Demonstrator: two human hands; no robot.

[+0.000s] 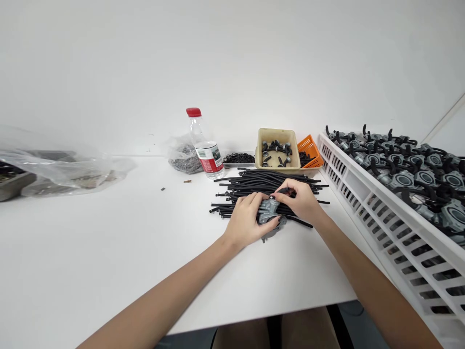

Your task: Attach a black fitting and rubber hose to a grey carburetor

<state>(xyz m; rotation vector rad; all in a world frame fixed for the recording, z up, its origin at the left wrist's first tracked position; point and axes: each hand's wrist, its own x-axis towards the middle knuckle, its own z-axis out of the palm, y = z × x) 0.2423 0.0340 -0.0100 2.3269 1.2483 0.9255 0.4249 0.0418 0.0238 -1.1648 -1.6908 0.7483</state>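
Note:
My left hand (249,220) is closed around a grey cast-metal carburetor (269,213), held low over the white table. At the carburetor's upper end, my right hand (300,198) pinches a small black rubber piece (286,191); its exact shape is partly hidden by the fingers. The fingertips of both hands nearly meet there. Just behind them lies a loose bundle of black rubber hoses (250,183), which runs left to right under and past my hands.
A white slatted crate (363,189) filled with carburetors stands at the right. Along the wall are a water bottle (209,154), a bag of small dark parts (186,160), a beige bin (259,150) and an orange basket (312,148). Plastic wrap (72,174) lies far left.

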